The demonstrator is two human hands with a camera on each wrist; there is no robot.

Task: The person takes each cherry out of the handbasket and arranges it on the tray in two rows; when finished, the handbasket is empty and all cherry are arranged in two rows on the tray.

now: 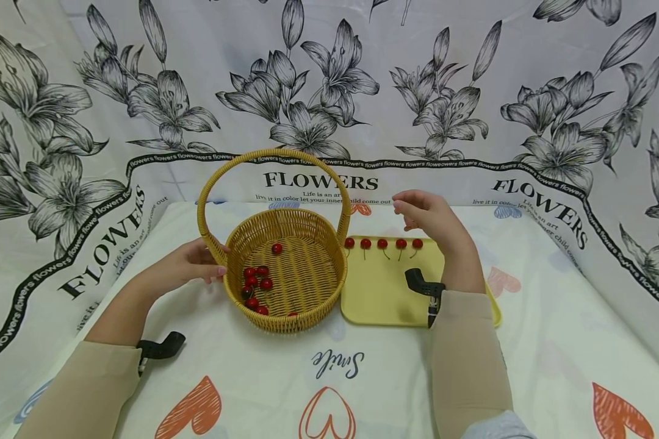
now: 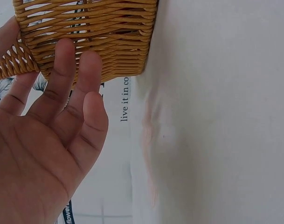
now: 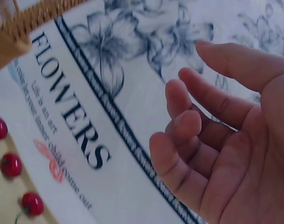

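Observation:
A yellow wicker basket [image 1: 285, 323] with a tall arched handle stands upright on the table. Several red cherries [image 1: 266, 283] lie inside it, mostly towards its left side. At the base of the handle, my left hand [image 1: 189, 262] grips the basket between thumb and index finger; in the left wrist view the other fingers [image 2: 62, 70] lie loosely by the woven wall. Beyond a yellow tray [image 1: 379, 299], my right hand [image 1: 428, 216] is raised with loosely bent fingers and nothing in them. Along the tray's far edge runs a row of cherries [image 1: 382, 244] with stems pointing nearer.
The tray lies directly right of the basket, partly hidden by my right forearm. Under both is a white cloth [image 1: 252, 378] printed with hearts and lettering. A flower-printed curtain [image 1: 329, 110] rises behind the table. A black camera mount [image 1: 162, 346] sticks out from each wrist.

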